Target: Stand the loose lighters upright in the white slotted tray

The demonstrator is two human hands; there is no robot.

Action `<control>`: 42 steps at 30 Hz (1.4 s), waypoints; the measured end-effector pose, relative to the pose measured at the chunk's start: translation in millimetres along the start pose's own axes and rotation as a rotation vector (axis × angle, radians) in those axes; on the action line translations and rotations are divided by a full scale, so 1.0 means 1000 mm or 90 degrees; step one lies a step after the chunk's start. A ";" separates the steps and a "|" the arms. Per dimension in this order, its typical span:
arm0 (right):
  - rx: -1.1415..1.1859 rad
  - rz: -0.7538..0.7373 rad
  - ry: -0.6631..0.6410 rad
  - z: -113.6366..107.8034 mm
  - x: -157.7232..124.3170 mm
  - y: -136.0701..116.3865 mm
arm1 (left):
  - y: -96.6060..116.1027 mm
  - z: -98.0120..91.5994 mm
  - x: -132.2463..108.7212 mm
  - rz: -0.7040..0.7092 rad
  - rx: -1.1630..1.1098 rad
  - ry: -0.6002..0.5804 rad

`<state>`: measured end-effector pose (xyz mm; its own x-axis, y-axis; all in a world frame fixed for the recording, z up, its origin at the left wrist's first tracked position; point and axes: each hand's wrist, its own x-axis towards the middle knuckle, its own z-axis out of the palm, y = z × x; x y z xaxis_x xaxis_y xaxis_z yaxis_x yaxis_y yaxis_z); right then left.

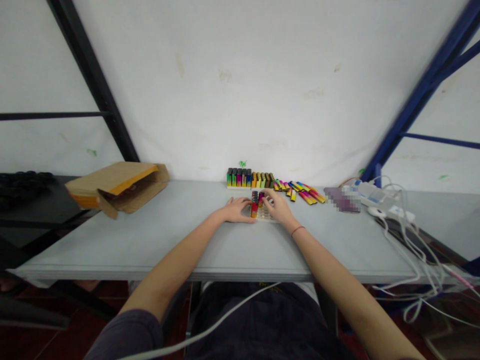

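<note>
A pale tray with round holes (265, 215) lies on the grey table, a row of red-yellow lighters with dark tops (254, 205) standing at its left side. My left hand (237, 209) rests at the tray's left edge, thumb and fingers apart around the end of that row. Between the fingertips of my right hand (277, 206) is a purple-and-yellow lighter (260, 200), upright over the tray beside the row. Behind the hands, other lighters stand upright in a group (239, 178), with yellow and green ones (262, 180) to their right.
Loose colourful lighters (307, 194) lie to the right, near a blurred purple object (343, 199). White cables and power strips (375, 197) cover the table's right end. An open brown cardboard package (120, 185) lies at the left. A white cable (217, 324) crosses my lap.
</note>
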<state>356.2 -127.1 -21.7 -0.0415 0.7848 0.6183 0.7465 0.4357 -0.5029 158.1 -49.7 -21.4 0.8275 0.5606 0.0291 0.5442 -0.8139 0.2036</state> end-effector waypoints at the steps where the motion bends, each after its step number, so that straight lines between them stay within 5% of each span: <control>1: -0.015 -0.021 -0.007 0.000 0.001 0.001 | 0.000 0.000 0.000 -0.002 0.001 -0.001; 6: -0.142 0.019 0.046 -0.012 0.005 0.025 | 0.001 -0.001 0.000 -0.003 0.003 -0.002; 13: -0.408 0.406 0.127 -0.067 -0.012 0.088 | 0.002 -0.003 -0.001 -0.017 0.003 -0.015; 17: -0.388 0.554 0.033 -0.081 -0.022 0.104 | 0.001 -0.002 -0.001 -0.017 -0.004 -0.018; 21: -0.404 0.523 -0.073 -0.080 -0.021 0.104 | 0.003 -0.004 -0.002 -0.017 -0.008 -0.021; 32: -0.436 0.378 -0.125 -0.080 -0.011 0.095 | 0.004 -0.005 -0.002 -0.014 0.006 -0.019; 42: -0.435 0.495 -0.036 -0.089 -0.014 0.106 | 0.003 -0.004 -0.001 -0.020 -0.003 -0.024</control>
<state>495.4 -131.2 -30.3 0.5946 0.7700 0.2314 0.7977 -0.5290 -0.2895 157.8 -51.9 -17.0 0.8143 0.5802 -0.0138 0.5699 -0.7949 0.2082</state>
